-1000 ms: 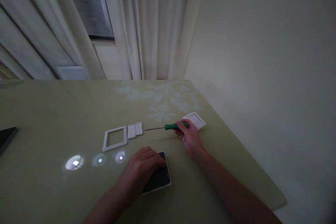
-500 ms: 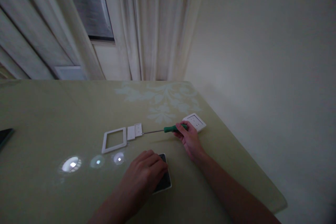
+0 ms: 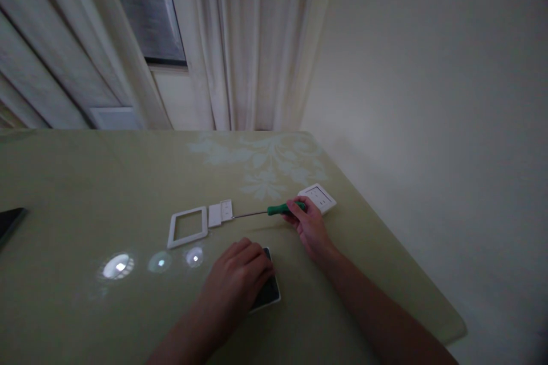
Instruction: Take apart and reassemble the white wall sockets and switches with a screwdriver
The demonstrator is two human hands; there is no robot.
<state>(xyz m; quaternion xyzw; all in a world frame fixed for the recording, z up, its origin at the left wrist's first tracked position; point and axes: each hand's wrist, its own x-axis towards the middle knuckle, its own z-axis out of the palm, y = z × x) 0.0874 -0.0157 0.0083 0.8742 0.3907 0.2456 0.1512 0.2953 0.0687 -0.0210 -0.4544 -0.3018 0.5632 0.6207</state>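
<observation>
One green-handled screwdriver (image 3: 277, 210) is held in the right hand (image 3: 311, 229), tip by small white plates (image 3: 215, 215) on the table (image 3: 141, 177) | white-rimmed dark box (image 3: 270, 294) is partly covered by the left hand (image 3: 240, 275), grip not tellable | step, seemingly: screwdriver handled, box steadied | next: firm grip called for

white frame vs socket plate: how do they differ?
Middle: the white frame has an open centre showing the table; the socket plate has a filled face with slots.
Place: the frame lies left of the screwdriver, the plate by its handle end.
Cover: the frame is unobstructed; the plate is partly hidden by the right grip.
Shared: both white, four-sided, on the table.
</observation>
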